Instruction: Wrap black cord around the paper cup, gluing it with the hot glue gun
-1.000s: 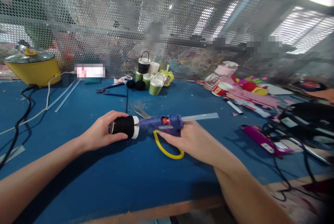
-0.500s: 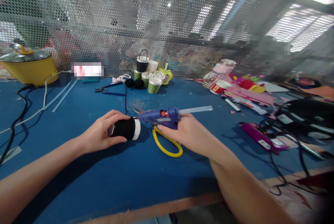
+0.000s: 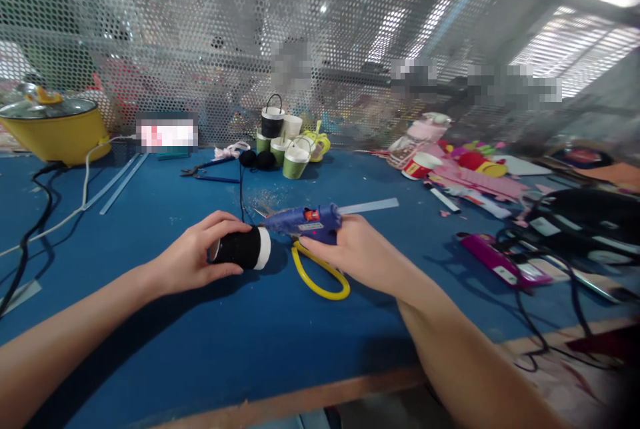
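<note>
My left hand (image 3: 207, 250) is wrapped round a small cup (image 3: 243, 248), black-sided with a white band at its right end, lying on its side. A blue glue gun (image 3: 304, 221) is in my right hand (image 3: 365, 249), its nozzle pointing left at the cup's upper edge near the white band. Whether the nozzle touches the cup I cannot tell. A clear glue stick (image 3: 370, 205) juts from the gun's back. Beneath the gun lie scissors with yellow handles (image 3: 325, 282), their blades partly hidden. Black cord (image 3: 242, 195) runs from the cup to black yarn balls (image 3: 264, 161).
Small green, white and black cups (image 3: 295, 163) stand at the back beside pliers (image 3: 210, 172). A yellow pot (image 3: 55, 132) with cables is at far left. Craft pieces (image 3: 475, 179), a purple device (image 3: 500, 262) and a black bag (image 3: 590, 225) crowd the right. Perforated metal screen (image 3: 200, 49) rises behind.
The glue gun and my right hand have shifted slightly left and down. My left hand keeps its hold on the cup, which has barely moved.
</note>
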Action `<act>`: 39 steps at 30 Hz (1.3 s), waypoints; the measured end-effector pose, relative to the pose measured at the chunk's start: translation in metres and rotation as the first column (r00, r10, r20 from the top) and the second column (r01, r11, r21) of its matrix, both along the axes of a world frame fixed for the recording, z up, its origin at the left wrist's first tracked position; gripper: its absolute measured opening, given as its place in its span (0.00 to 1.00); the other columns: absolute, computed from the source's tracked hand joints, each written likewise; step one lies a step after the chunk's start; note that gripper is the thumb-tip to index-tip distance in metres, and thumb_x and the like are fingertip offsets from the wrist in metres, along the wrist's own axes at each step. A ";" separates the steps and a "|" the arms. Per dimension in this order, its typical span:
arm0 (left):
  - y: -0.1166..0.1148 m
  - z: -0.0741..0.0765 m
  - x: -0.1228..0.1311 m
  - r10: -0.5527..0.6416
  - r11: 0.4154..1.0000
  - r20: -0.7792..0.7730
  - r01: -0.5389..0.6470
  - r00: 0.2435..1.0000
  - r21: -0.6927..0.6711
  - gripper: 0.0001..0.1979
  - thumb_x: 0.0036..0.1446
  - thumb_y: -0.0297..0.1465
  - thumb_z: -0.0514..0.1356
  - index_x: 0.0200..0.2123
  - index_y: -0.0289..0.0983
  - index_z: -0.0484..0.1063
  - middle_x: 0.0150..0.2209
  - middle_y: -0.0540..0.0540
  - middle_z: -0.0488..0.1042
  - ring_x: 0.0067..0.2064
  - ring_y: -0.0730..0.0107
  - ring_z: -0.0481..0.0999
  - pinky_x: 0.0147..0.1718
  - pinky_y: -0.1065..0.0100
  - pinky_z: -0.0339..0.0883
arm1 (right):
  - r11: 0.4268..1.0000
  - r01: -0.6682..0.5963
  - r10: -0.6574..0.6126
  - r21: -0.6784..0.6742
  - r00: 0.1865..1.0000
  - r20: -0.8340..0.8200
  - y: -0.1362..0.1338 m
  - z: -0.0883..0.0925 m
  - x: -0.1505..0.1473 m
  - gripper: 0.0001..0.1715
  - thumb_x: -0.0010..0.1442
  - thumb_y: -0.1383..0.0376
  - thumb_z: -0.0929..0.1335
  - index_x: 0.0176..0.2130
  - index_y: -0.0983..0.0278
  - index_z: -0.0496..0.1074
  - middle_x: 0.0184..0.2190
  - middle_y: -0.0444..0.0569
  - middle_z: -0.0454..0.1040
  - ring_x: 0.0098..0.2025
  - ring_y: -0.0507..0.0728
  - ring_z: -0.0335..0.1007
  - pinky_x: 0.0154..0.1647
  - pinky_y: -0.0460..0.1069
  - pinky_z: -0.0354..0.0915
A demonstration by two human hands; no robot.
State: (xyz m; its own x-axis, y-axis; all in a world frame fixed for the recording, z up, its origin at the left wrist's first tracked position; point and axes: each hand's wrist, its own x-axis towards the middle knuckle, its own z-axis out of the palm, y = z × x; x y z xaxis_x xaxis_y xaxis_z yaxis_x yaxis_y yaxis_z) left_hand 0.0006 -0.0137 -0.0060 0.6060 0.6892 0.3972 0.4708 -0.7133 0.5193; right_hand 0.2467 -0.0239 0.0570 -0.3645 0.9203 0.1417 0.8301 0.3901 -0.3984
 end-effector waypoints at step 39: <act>0.007 -0.001 0.003 0.299 0.791 0.230 -0.106 0.926 -0.602 0.27 0.45 0.40 0.61 0.47 0.36 0.62 0.38 0.45 0.72 0.36 0.64 0.73 0.35 0.63 0.68 | 0.998 -0.038 0.039 -0.040 0.999 0.020 -0.011 0.001 0.003 0.14 0.54 0.59 0.63 0.21 0.64 0.63 0.16 0.41 0.63 0.19 0.49 0.56 0.20 0.45 0.54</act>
